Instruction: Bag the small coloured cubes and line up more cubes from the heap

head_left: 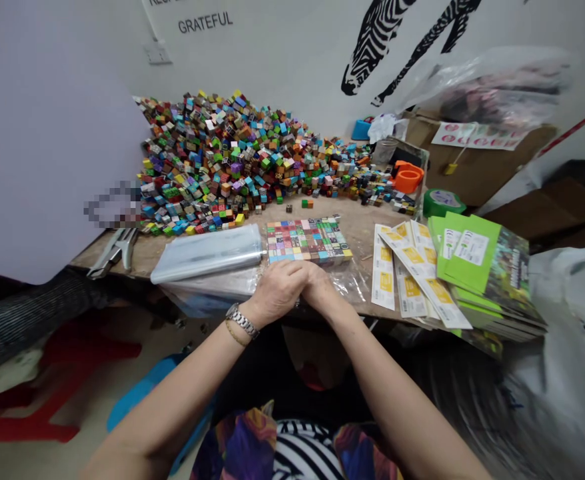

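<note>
My left hand (281,288) and my right hand (318,285) meet at the table's front edge, fingers curled and pressed together. What they hold, if anything, is hidden. Just beyond them lies a flat block of small multicoloured printed cubes (305,241), arranged in rows and seemingly inside clear plastic. Loose clear film (355,283) spreads beside my right hand. To the left of the block is a stack of clear plastic bags (210,253), its right end close to the cubes.
A large heap of loose cubes (222,160) covers the back of the table. Sticker strips (412,267), green packets (475,253), green tape (442,202) and an orange tape holder (407,177) are at right. Another person's sleeve (27,317) shows at left, near a metal tool (115,252).
</note>
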### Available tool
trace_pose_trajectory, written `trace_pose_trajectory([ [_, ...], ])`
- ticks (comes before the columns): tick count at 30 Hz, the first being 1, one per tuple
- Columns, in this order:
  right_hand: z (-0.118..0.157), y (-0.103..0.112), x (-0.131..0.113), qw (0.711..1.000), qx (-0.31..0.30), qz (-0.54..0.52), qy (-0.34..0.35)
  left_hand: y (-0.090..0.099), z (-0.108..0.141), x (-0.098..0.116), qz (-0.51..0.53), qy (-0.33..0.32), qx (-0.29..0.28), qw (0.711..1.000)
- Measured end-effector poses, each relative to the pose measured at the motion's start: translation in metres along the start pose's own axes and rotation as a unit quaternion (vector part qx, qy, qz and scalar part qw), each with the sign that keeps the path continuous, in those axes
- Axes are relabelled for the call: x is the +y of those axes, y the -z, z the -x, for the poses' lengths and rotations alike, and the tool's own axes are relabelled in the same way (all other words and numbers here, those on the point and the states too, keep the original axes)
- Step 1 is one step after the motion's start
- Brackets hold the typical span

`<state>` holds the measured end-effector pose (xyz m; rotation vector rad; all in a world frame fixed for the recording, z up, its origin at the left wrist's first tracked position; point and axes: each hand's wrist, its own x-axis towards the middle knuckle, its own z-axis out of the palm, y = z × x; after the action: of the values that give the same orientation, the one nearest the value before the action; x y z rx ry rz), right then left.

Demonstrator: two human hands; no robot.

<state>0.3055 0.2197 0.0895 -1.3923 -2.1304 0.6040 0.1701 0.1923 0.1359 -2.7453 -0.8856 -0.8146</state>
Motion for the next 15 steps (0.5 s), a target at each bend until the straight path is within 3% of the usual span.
trace_pose_trajectory([
  [4,0.031,0.021,-0.018,0.999,-0.020,0.030,0.007,-0.001,0.007,0.002,0.028,0.004,0.020,0.999],
  [7,0.064,0.046,-0.037,0.997,-0.075,0.019,0.004,0.001,0.012,0.004,0.045,-0.004,0.000,0.999],
  [11,0.100,0.090,-0.058,0.984,-0.157,-0.081,0.010,0.009,0.014,0.001,0.092,-0.005,-0.038,0.995],
  [13,0.104,0.111,-0.053,0.983,-0.105,-0.151,-0.005,0.010,0.014,-0.004,0.114,0.028,-0.021,0.993],
  [15,0.095,0.129,-0.033,0.984,0.024,-0.165,-0.056,0.009,0.013,-0.010,0.127,0.090,0.019,0.988],
])
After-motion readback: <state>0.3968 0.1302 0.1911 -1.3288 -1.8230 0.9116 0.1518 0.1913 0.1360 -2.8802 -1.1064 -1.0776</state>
